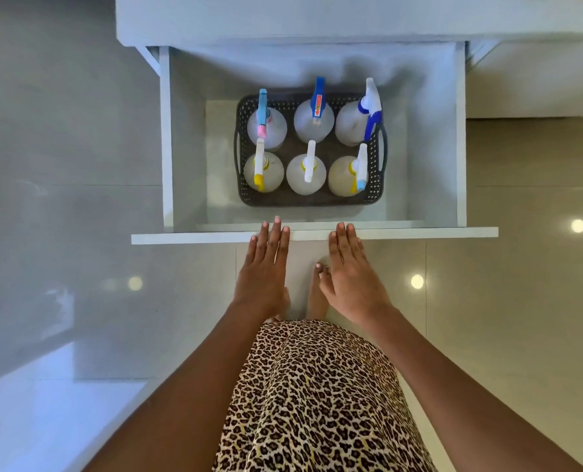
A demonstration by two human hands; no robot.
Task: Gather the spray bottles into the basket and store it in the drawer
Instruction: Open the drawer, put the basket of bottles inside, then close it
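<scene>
A dark perforated basket [374, 185] with side handles stands inside the pulled-out white drawer [429, 185]. Several translucent spray bottles [306, 178] stand upright in it in two rows, with blue, pink, yellow and white trigger heads. My left hand [264, 270] lies flat, fingers together, its fingertips reaching the drawer's front panel [188, 238]. My right hand [349, 274] is flat too, fingertips on the same front edge, thumb spread. Neither hand holds anything.
The white cabinet body [283, 18] is above the drawer. Glossy grey floor tiles [62, 165] spread on both sides with light reflections. My bare feet [315, 298] and a leopard-print skirt [317, 396] are directly below the drawer front.
</scene>
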